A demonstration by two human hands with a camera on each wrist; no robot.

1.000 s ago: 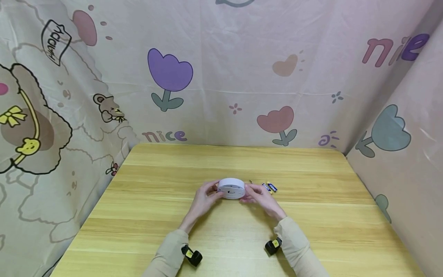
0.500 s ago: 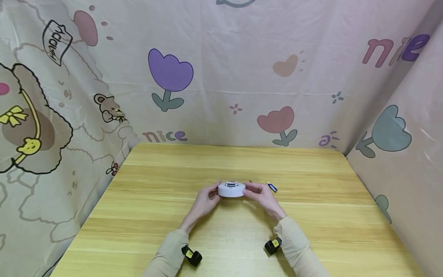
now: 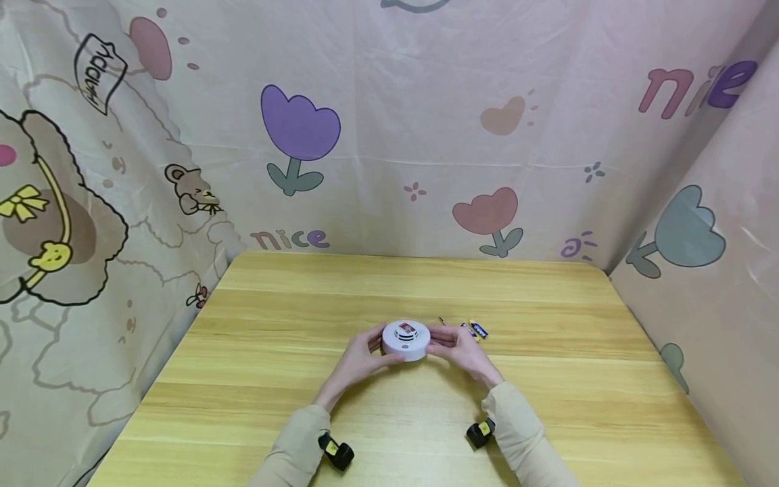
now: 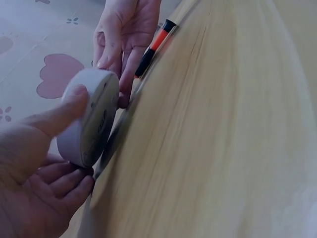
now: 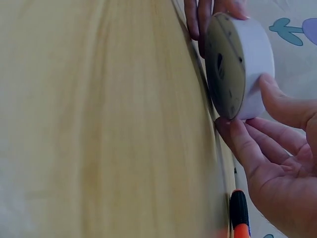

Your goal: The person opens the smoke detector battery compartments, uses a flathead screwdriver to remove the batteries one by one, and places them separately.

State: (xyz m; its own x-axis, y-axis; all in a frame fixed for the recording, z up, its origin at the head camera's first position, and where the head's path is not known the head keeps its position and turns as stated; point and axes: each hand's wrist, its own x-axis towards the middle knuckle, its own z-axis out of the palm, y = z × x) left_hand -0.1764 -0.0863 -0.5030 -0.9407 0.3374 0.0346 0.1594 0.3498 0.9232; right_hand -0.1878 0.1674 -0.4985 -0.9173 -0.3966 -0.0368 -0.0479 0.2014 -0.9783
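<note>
Both hands hold a round white smoke detector (image 3: 406, 350) over the middle of the table. In the head view its vented top, with a red label, faces up towards the camera. My left hand (image 3: 360, 357) grips its left edge, thumb at the near side. The right hand (image 3: 465, 353) pinches the opposite edge between thumb and fingers. Its flat underside shows in both wrist views, and in the right wrist view the detector (image 5: 228, 67) stands close over the tabletop. A screwdriver (image 4: 156, 48) with an orange and black handle lies beyond the right hand.
Two small blue batteries lie behind the right hand; the outer battery (image 3: 479, 329) shows best, the other is partly covered by the hand. The wooden table (image 3: 274, 304) ends at a printed cloth (image 3: 389, 135) behind. Black wrist cameras (image 3: 337, 452) hang at both sleeves.
The smoke detector has turned over between the hands: its flat underside faced the head camera, then its side, and now its vented top does. The arms have barely moved.
</note>
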